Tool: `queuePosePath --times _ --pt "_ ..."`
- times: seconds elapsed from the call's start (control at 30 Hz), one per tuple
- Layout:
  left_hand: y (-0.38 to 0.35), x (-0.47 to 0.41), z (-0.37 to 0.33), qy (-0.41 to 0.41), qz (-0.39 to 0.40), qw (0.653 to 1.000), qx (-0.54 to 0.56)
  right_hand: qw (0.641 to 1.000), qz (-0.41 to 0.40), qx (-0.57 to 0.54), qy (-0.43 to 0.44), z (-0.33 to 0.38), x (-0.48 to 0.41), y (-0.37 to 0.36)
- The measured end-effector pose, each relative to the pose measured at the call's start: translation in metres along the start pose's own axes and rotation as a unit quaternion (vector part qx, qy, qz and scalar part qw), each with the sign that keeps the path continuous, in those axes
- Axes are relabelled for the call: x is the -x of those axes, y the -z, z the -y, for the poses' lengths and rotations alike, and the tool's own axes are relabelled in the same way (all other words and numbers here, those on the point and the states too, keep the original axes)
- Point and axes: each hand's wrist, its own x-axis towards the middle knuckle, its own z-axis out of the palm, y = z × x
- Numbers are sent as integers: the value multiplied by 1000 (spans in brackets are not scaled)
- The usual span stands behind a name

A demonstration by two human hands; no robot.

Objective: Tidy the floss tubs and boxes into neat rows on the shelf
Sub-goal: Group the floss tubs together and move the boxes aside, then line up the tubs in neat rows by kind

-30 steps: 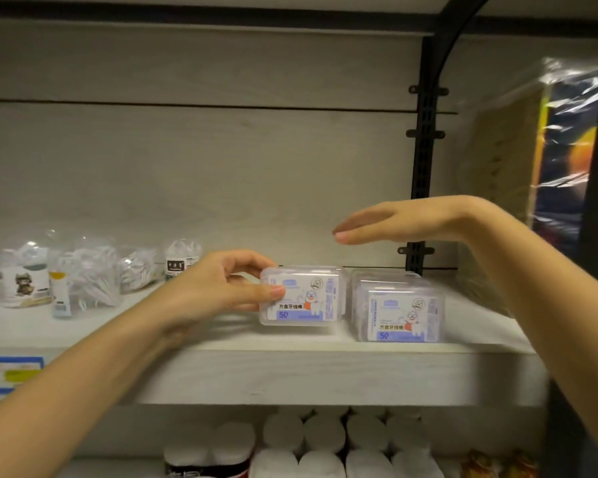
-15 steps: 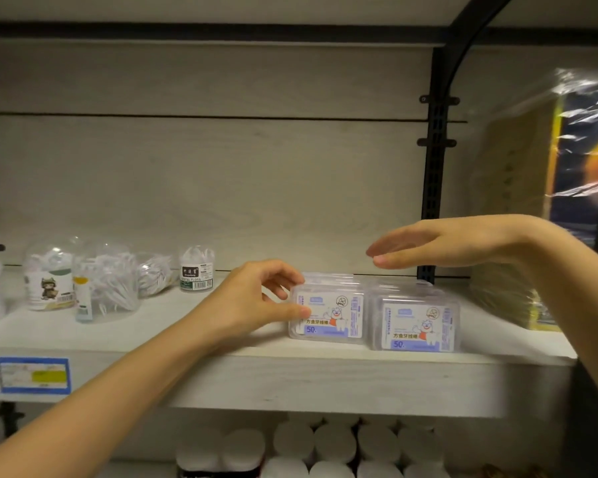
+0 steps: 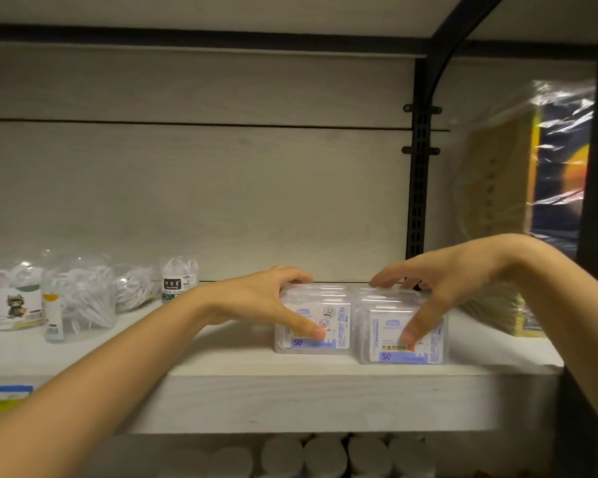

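tubs (image 3: 80, 298) left of boxes (image 3: 339, 326)

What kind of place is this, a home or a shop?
Probably a shop: a price label on the shelf, identical floss boxes side by side, a slotted metal upright.

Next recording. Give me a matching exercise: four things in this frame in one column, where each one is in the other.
1 left hand
2 right hand
3 cat-label tub
4 white rolls

A grips right box stack
B far left on the shelf
C grips left box stack
D below the shelf

Pairs: 1-C, 2-A, 3-B, 4-D
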Motion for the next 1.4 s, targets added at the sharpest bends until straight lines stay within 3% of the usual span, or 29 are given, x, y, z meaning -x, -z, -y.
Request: queuePosePath --times 0.77,0.87,1.0,1.13,1.27,1.4 --pt "-7 21 -11 -18 -15 996 -87 998 30 -1 47 -7 -6 6" --pt "-4 31 -10 -19 -26 994 -101 999 -7 -1 53 -12 -7 7" --pt "7 67 -1 -35 -115 992 -33 980 -150 21 130 4 -18 8" --pt "24 120 28 -111 -290 949 -51 931 -285 76 217 64 -26 -2" --pt "61 181 70 -95 -415 900 -92 923 -303 94 218 129 -44 -14" --pt "107 222 115 -66 -454 883 -99 937 -292 85 174 189 -86 -10"
